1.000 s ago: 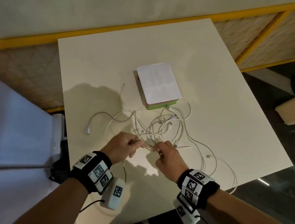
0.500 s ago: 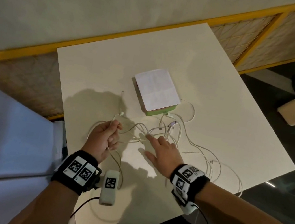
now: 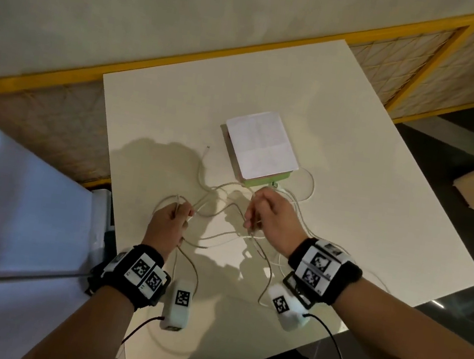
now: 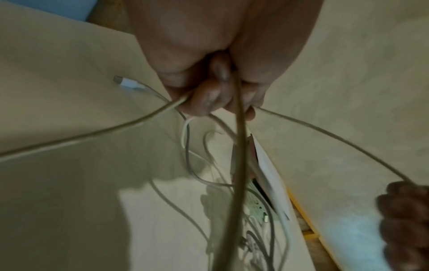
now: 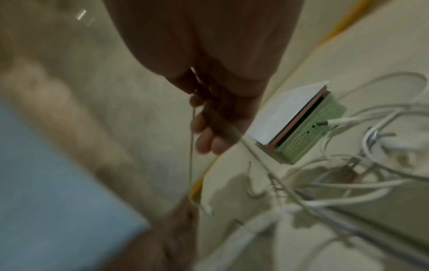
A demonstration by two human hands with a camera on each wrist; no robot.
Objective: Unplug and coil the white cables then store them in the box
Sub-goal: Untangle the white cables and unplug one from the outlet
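Both hands, left [image 3: 169, 222] & right [image 3: 272, 220], held white cables [image 3: 219, 207] in curled fingers over the desk [image 3: 355, 153], near the green box [image 3: 263, 180].

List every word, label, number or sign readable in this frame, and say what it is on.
No readable text anywhere.
Sheet of paper on the green box: faint print shows through, too blurred to read.
Wristbands on the left hand and right hand: black-and-white square code markers, no letters or numbers.
Wrist cameras: one code marker each, no letters.
White cables: no marking visible.
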